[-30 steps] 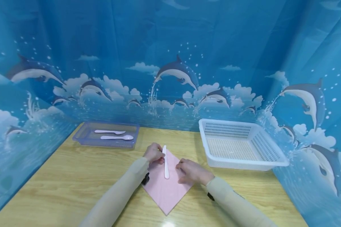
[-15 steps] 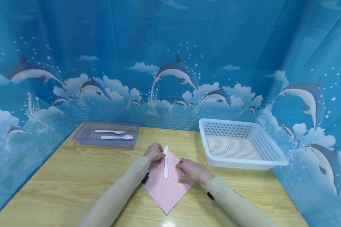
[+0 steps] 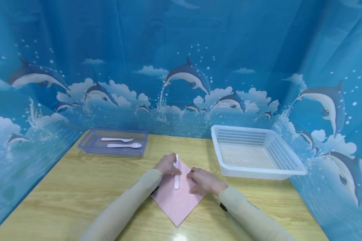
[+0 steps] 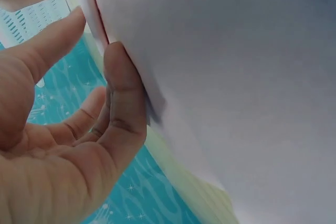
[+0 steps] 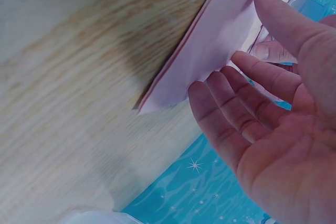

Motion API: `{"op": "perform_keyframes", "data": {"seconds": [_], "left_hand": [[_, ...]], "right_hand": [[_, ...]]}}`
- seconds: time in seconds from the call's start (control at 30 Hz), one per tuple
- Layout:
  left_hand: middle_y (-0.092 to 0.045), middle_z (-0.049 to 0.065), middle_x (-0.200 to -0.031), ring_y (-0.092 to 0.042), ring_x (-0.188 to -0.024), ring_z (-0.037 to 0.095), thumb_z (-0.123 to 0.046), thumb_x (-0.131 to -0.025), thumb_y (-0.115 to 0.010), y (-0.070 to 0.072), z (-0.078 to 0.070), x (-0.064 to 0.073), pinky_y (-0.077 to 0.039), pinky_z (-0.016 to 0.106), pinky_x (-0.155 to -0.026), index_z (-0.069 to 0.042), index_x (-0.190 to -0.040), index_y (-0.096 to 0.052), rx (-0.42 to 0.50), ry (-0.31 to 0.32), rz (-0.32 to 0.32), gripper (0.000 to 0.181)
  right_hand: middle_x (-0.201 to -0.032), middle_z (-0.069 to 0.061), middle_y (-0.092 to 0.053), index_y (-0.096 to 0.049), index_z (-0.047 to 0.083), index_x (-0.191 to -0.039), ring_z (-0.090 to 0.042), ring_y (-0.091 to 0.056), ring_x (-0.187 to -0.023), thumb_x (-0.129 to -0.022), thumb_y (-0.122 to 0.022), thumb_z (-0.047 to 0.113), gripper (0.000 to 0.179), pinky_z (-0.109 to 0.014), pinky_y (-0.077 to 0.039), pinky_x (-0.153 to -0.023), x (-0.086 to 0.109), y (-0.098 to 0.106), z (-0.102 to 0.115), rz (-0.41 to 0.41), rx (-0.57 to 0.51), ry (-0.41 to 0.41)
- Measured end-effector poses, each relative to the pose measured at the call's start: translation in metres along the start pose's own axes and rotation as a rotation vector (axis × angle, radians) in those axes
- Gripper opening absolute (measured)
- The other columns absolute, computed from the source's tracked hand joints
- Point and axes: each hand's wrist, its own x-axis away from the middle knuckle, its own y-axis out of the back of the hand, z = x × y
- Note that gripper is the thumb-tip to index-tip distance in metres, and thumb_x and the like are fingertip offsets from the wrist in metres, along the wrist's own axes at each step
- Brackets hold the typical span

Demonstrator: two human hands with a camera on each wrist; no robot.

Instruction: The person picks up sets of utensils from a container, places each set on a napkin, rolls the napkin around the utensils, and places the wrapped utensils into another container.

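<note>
My left grip (image 3: 166,166) is at the far part of the pink napkin (image 3: 178,207), thumb and fingers apart. The white knife (image 3: 176,182) lies on the napkin directly below it. My thumb covers the middle of the knife, so only its near end and a piece of the far end show.

From my left wrist, my forefinger touches the napkin's edge, with a gap up to the thumb; I can't tell whether the pale strip between them is knife or fold.

My right grip (image 3: 207,182) rests against the napkin just right of the knife, thumb and fingers apart, fingertips on the pink surface. From that wrist, the left grip is mostly hidden behind my own fingers, and a pale shape at the bottom edge is too cut off to name.

Ahead and left of my left grip, a purple basket (image 3: 111,153) holds a fork (image 3: 117,139) and a spoon (image 3: 124,146). Beyond and right of my right grip, a white basket (image 3: 259,172) stands on the desk (image 3: 93,187). My sleeves (image 3: 123,201) run out of view below.
</note>
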Motion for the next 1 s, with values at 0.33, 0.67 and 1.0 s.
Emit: {"op": "perform_keyframes", "data": {"seconds": [0.33, 0.67, 1.0], "left_hand": [[-0.061, 0.006, -0.082, -0.055, -0.065, 0.016, -0.020, -0.076, -0.085, 0.001, 0.002, 0.001, -0.045, 0.025, -0.056, -0.003, -0.101, -0.056, -0.040, -0.010, -0.021, 0.042], [-0.057, 0.003, -0.071, -0.055, -0.056, 0.014, -0.021, -0.090, -0.071, 0.012, 0.015, 0.004, -0.047, 0.023, -0.050, -0.003, -0.110, -0.056, 0.185, -0.049, 0.086, 0.030], [-0.063, 0.005, -0.079, -0.060, -0.062, 0.016, -0.020, -0.092, -0.067, 0.025, 0.038, 0.009, -0.049, 0.025, -0.052, -0.008, -0.106, -0.063, 0.141, -0.134, 0.076, 0.019]], "right_hand": [[-0.116, -0.006, -0.061, -0.065, 0.006, -0.123, -0.019, -0.060, -0.099, -0.077, -0.082, 0.031, 0.055, -0.034, -0.052, -0.088, -0.002, 0.000, 0.002, -0.016, 0.004, 0.023], [-0.121, -0.009, -0.062, -0.065, 0.007, -0.123, -0.023, -0.062, -0.106, -0.077, -0.081, 0.033, 0.055, -0.039, -0.051, -0.095, -0.002, 0.001, -0.005, 0.005, 0.016, 0.049], [-0.087, -0.002, -0.063, -0.070, 0.008, -0.097, -0.013, -0.057, -0.078, -0.087, -0.073, 0.020, 0.016, -0.027, -0.050, -0.073, -0.010, 0.006, -0.006, -0.033, 0.011, 0.138]]}}
